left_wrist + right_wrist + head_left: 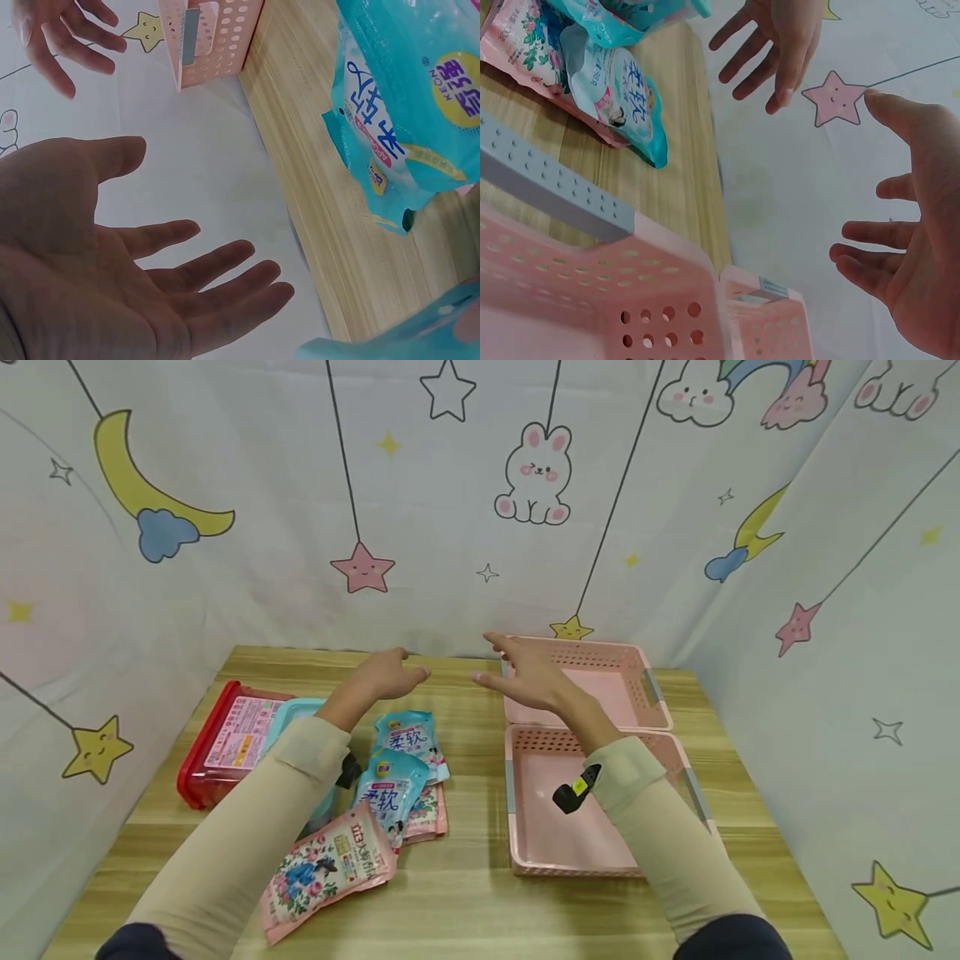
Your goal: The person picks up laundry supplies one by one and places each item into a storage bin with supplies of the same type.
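Above the table's far part my left hand [382, 675] hovers with relaxed, spread fingers and an empty palm. Facing it, my right hand [528, 672] is held in the air near the rear pink basket [600, 689], also holding nothing. A second pink basket [573, 810] stands directly in front, partly behind my right forearm. Under and beside my left arm lie two blue pouches, one further back [408, 739] and one nearer [386, 793]. A pink floral pouch [330, 868] is at the front, and another pink pouch [427, 814] peeks out beneath the blue ones.
At the left, a red-lidded tub [232, 743] lies on its side, next to a light-blue container [296, 714] mostly covered by my left sleeve. A printed cloth wall [450, 527] encloses the back and sides of the wooden table [472, 902].
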Demonstrator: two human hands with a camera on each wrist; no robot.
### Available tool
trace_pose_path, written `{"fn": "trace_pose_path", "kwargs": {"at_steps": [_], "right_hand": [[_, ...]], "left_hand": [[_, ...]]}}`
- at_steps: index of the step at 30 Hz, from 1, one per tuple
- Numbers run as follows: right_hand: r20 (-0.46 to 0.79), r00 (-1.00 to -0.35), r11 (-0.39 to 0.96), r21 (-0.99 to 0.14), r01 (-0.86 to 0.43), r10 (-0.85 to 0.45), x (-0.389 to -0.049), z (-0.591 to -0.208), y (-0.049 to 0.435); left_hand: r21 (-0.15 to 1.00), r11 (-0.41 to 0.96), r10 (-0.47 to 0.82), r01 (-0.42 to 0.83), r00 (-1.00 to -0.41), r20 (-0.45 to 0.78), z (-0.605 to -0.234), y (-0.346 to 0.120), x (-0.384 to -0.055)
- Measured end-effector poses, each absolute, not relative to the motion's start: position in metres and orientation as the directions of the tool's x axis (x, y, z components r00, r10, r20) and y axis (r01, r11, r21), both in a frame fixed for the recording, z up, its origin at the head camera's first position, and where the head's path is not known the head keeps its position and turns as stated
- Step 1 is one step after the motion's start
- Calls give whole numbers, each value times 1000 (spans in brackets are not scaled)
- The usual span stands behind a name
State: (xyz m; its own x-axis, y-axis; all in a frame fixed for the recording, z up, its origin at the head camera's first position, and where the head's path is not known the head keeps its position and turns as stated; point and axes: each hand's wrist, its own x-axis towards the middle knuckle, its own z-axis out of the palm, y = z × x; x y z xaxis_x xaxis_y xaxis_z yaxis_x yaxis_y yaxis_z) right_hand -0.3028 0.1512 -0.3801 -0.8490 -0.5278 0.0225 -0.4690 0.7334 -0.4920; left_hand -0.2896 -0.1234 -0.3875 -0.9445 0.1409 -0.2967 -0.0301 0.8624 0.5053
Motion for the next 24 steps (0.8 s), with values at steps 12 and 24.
{"fn": "trace_pose_path", "kwargs": {"at_steps": [12,24], "right_hand": [[-28,-852,685,-608,-400,-522,-302,-397,129],[-85,-834,681,-625,-381,-545,-297,-415,97]], "left_hand": [[414,908,134,-64,-892,-431,-396,-121,-287],[362,929,122,-83,-852,-509,-398,-112,-285]]}}
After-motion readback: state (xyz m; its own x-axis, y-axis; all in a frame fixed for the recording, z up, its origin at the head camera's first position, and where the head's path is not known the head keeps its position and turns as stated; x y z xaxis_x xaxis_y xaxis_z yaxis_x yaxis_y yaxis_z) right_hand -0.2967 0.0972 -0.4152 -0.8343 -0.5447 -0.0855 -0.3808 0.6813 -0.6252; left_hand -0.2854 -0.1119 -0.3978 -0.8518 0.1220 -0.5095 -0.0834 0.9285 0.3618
